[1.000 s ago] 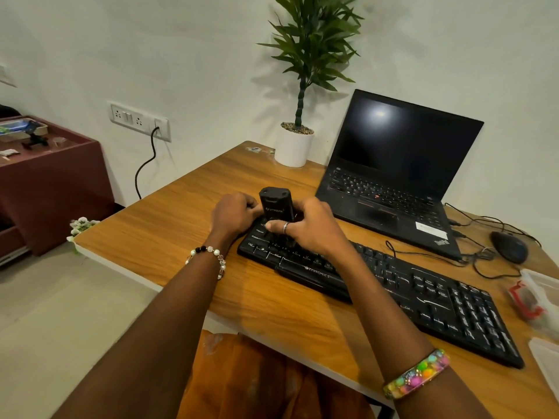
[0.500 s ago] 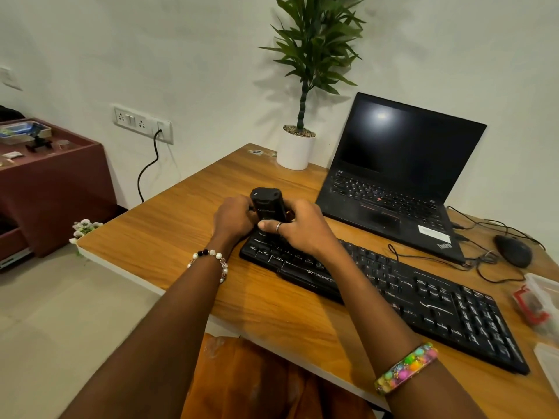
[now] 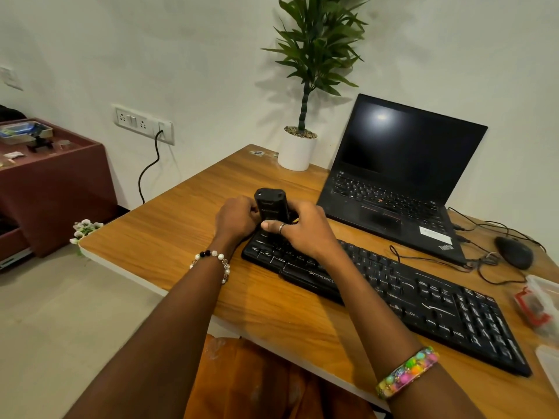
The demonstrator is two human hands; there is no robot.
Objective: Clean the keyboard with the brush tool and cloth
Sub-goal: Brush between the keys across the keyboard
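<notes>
A black keyboard [image 3: 423, 300] lies slantwise across the wooden desk [image 3: 169, 234]. Over its far left end I hold a chunky black brush tool [image 3: 270, 205] upright, its lower part hidden by my fingers. My left hand [image 3: 237, 219] grips the tool from the left. My right hand [image 3: 304, 231], wearing a ring, grips it from the right, thumb across its front. Something small and yellow shows by my right fingers. No cloth is in view.
An open black laptop [image 3: 402, 176] stands behind the keyboard. A potted plant [image 3: 298, 151] is at the desk's far edge. A black mouse [image 3: 514, 252] and tangled cables [image 3: 481, 261] lie at the right, with clear plastic packaging [image 3: 541, 303] near the right edge.
Both hands and the tool have shifted slightly left and away along the keyboard's left end, and the tool has tilted a little. Both grips stay the same.
</notes>
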